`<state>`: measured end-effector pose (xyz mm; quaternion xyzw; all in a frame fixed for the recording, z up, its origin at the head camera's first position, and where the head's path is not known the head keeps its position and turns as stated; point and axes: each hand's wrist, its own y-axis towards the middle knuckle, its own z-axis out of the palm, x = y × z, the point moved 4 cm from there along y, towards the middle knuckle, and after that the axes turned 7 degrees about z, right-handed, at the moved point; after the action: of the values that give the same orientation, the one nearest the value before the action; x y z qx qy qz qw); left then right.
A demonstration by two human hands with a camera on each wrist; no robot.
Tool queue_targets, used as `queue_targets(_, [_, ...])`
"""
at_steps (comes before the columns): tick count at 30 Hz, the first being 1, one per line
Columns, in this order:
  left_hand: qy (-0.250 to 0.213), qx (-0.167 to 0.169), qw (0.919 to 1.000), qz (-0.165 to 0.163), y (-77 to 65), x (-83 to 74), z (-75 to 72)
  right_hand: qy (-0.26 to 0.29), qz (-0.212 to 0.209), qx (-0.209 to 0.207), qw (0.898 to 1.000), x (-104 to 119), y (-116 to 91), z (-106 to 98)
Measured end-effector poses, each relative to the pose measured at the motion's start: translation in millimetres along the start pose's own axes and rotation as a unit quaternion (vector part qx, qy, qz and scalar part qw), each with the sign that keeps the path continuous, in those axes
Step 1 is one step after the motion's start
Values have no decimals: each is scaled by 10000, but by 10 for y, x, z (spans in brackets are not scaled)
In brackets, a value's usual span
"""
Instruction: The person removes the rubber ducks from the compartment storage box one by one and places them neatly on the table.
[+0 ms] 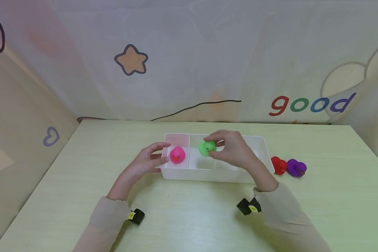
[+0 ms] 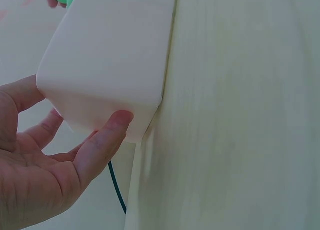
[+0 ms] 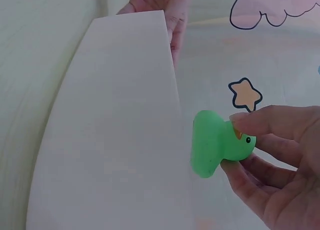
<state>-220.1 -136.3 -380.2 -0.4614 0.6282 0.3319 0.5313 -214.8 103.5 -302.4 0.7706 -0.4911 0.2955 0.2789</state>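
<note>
A white divided box sits on the table. Inside its left compartment is a pink toy duck. My left hand holds the box's left end, the thumb against the end wall and a forefinger at the rim, as the left wrist view also shows. Thumb and fingers of my right hand pinch a green toy duck by its head, above the compartment right of the pink duck's. The right hand and forearm hide part of the box's right side.
Beside the box's right end, a red toy duck and a purple toy duck lie close together on the table. A printed cloth backdrop stands behind the table's far edge.
</note>
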Motion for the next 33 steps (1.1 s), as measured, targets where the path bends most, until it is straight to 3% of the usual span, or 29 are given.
queue_targets(20, [-57,31,10000,41,-8,-3,-12,838,744,-277,9933,-273,-262,-492])
queue_targets(33, [-66,50,10000,47,-5,2,-10,463,1038,-655,9914,-533,-496,-757])
